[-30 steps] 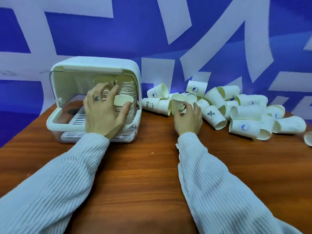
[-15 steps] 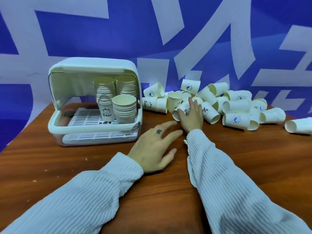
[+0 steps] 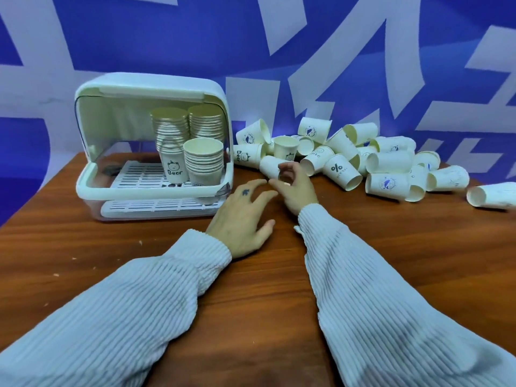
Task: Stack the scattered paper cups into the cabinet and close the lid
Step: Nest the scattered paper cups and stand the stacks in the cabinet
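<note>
Since a second ago: left hand (image 3: 240,219) out of cabinet (image 3: 156,88), now flat on desk (image 3: 251,317) mid-frame, fingers (image 3: 258,198) released, grasping nothing. Right hand (image 3: 296,185) pulled back toward pile edge, fingers pinching rim of lying cup (image 3: 269,166). Scattered cups (image 3: 391,163) heaped centre-right of frame; three stacks (image 3: 203,163) inside cabinet, upper left, lid up. Risk: pinched rim may crush or slip; dragging cup could roll neighbours off desk; tall stacks may topple when adding. Readable: "Bear", "%", "HELLO"; smaller print illegible.
</note>
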Tool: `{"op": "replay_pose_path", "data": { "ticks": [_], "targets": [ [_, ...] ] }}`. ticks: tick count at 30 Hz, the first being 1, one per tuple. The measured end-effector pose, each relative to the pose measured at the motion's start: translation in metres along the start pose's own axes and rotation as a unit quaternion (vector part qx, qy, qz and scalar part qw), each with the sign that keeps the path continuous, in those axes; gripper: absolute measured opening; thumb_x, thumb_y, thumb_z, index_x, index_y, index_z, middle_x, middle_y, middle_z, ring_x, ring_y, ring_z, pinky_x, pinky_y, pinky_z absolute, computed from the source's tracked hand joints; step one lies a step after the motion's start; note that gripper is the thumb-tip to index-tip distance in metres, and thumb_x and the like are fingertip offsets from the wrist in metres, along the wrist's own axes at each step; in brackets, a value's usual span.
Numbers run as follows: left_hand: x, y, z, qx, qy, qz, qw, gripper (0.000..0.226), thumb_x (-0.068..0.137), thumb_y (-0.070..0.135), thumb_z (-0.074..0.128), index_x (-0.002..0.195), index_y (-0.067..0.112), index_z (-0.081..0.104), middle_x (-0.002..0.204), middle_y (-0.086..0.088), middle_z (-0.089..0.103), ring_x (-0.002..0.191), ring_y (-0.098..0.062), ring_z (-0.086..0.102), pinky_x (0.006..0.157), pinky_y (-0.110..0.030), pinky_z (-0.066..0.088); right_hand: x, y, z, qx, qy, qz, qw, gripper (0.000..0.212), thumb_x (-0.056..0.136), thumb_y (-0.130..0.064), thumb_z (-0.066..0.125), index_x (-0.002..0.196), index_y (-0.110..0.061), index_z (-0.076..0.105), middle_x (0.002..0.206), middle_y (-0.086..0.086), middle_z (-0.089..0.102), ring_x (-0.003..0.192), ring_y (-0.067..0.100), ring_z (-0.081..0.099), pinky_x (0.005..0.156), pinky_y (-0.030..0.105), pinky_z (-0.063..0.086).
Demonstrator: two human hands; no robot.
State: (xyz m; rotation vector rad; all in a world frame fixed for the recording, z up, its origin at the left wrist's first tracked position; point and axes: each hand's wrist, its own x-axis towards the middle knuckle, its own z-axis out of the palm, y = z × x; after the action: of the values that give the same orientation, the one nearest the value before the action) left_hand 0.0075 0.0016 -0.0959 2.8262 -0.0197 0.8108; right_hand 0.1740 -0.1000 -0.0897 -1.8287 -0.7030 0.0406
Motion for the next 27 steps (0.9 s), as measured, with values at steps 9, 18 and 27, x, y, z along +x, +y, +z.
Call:
{"op": "replay_pose_path", "data": {
  "ticks": [9, 18, 27],
  "targets": [
    [0.002, 0.007, 0.001, 0.016, 0.044, 0.002, 0.999, 0.081, 0.085, 0.037, 0.071, 0.155, 0.017, 0.034, 0.158, -0.015, 0.035, 0.145, -0.033, 0.035, 0.117, -0.048, 0.037, -0.026, -0.017, -0.010, 0.055, 0.199, -0.059, 0.977, 0.044, 0.093, -0.046, 0.053, 0.064, -0.014, 0.062, 0.062, -0.004, 0.061, 0.063, 0.010, 0.053, 0.067, 0.031, 0.043],
    [-0.006, 0.014, 0.000, 0.010, 0.074, -0.008, 0.997, 0.087, 0.087, 0.052, 0.056, 0.162, 0.029, 0.017, 0.136, 0.000, 0.049, 0.114, -0.025, 0.059, 0.080, -0.042, 0.055, -0.027, -0.023, -0.030, -0.149, 0.230, -0.080, 0.958, 0.033, 0.097, -0.051, 0.049, 0.120, -0.035, 0.065, 0.105, -0.007, 0.075, 0.108, 0.018, 0.064, 0.098, 0.041, 0.048],
    [-0.021, 0.031, -0.011, -0.039, 0.081, 0.044, 0.995, 0.075, 0.089, 0.055, 0.058, 0.155, 0.032, 0.029, 0.149, 0.004, 0.039, 0.126, -0.018, 0.053, 0.091, -0.043, 0.057, 0.018, 0.024, -0.068, -0.451, 0.180, 0.066, 0.872, 0.068, 0.087, -0.038, 0.066, 0.148, -0.017, 0.044, 0.152, 0.022, 0.044, 0.145, 0.040, 0.034, 0.121, 0.051, 0.024]
  ]
}}
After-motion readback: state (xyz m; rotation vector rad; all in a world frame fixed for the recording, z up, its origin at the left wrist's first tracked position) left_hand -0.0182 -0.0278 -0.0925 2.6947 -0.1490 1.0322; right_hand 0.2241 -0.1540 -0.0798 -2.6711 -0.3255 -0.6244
